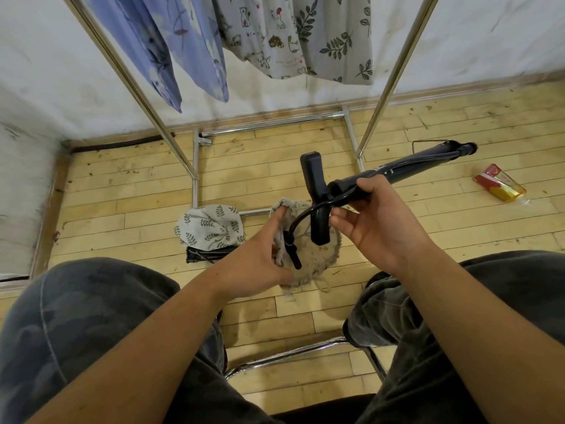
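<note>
Black floor pump point(397, 171) | right hand point(376, 221) grips barrel | left hand point(260, 264) pinches beige drawstring bag point(321, 258) | step: probably bagging pump | next: guide hose point(301, 218) into bag mouth

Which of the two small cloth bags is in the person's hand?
The plain beige bag, held by the left hand. The leaf-print bag lies untouched on the floor to its left. The right hand grips a black pump.

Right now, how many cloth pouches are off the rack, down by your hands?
2. The left hand holds a beige pouch, behind the hose of the pump; a leaf-print pouch lies on the floor to its left, atop a black item. More may be hidden beneath.
</note>
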Action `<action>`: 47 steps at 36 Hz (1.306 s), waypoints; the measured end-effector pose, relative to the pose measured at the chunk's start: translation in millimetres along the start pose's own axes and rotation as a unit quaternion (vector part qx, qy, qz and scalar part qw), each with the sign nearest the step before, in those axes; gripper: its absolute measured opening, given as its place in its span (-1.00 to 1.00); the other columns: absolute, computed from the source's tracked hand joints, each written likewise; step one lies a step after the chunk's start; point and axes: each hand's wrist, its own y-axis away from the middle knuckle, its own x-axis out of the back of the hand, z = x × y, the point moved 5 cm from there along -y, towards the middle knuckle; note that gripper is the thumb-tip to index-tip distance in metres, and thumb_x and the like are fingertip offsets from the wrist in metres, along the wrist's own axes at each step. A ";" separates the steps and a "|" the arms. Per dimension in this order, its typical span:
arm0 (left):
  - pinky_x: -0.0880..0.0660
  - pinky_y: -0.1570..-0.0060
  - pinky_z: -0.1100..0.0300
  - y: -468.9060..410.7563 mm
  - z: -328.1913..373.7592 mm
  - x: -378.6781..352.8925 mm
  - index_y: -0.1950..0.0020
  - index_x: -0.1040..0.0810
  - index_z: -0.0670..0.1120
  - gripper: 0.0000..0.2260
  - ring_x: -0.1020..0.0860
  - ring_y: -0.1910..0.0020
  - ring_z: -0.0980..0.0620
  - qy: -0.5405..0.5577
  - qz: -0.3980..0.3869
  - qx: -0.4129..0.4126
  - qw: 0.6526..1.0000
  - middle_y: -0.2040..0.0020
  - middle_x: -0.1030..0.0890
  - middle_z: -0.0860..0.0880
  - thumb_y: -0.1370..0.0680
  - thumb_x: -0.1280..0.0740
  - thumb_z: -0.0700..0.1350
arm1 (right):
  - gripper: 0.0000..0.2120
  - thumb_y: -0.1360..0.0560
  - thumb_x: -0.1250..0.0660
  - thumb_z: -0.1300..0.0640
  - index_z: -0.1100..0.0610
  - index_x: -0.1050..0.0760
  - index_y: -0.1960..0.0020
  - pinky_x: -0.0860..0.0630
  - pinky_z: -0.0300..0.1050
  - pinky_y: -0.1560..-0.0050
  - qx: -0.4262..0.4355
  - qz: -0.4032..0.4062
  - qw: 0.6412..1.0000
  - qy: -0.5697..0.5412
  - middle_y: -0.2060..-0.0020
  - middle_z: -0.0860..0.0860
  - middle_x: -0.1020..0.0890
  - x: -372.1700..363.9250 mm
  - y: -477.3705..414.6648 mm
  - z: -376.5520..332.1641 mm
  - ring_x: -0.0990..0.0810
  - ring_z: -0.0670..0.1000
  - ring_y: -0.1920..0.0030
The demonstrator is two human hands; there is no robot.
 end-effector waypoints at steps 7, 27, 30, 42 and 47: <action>-0.62 0.00 0.26 2.6 6.0 2.6 -0.63 0.18 0.34 0.05 -0.63 -0.09 0.23 0.017 0.018 -0.030 0.999 -0.22 -0.51 0.42 -0.49 -0.50 -0.20 | -0.74 -0.61 -0.38 0.19 0.22 -0.50 -0.27 -0.66 0.07 -0.12 0.015 0.011 0.998 0.055 -0.05 0.16 -0.71 3.1 -3.8 6.3 -0.68 0.17 0.09; -0.58 -0.12 -0.33 -1.0 3.1 7.9 -0.57 0.04 0.46 0.03 -0.60 -0.25 -0.25 0.057 0.042 -0.008 0.998 -0.46 -0.42 0.19 -0.39 -0.49 -0.20 | -0.60 -0.48 -0.23 0.54 0.16 -0.56 -0.16 -0.63 0.06 -0.24 0.006 -0.011 0.987 0.159 -0.15 0.22 -0.67 1.8 -1.7 14.5 -0.66 0.18 -0.23; -0.57 -0.13 -0.31 0.0 4.0 8.4 -0.57 0.05 0.46 0.01 -0.57 -0.30 -0.28 0.053 0.043 -0.003 0.998 -0.48 -0.40 0.16 -0.41 -0.48 -0.19 | -0.60 -0.46 -0.23 0.55 0.18 -0.54 -0.16 -0.64 0.05 -0.22 0.020 -0.007 0.981 0.195 -0.12 0.20 -0.66 2.5 -2.6 13.4 -0.66 0.16 -0.22; -0.63 -0.11 -0.17 -2.8 2.4 8.3 -0.58 0.05 0.45 0.00 -0.67 -0.15 -0.01 0.061 0.034 -0.016 0.997 -0.41 -0.46 0.18 -0.46 -0.47 -0.23 | -0.62 -0.40 -0.34 0.44 0.00 -0.63 -0.01 -0.45 -0.14 0.03 0.076 0.017 0.934 0.349 -0.01 0.02 -0.69 5.7 -2.5 7.1 -0.59 0.01 -0.05; -0.64 -0.07 -0.07 -2.2 1.8 7.7 -0.60 0.07 0.41 0.00 -0.67 -0.09 0.11 0.045 0.030 -0.019 0.998 -0.48 -0.42 0.14 -0.47 -0.48 -0.22 | -0.61 -0.37 -0.35 0.41 -0.02 -0.65 -0.01 -0.42 -0.11 -0.15 0.074 0.019 0.927 0.366 -0.08 -0.01 -0.69 7.1 -4.3 9.4 -0.57 0.00 -0.21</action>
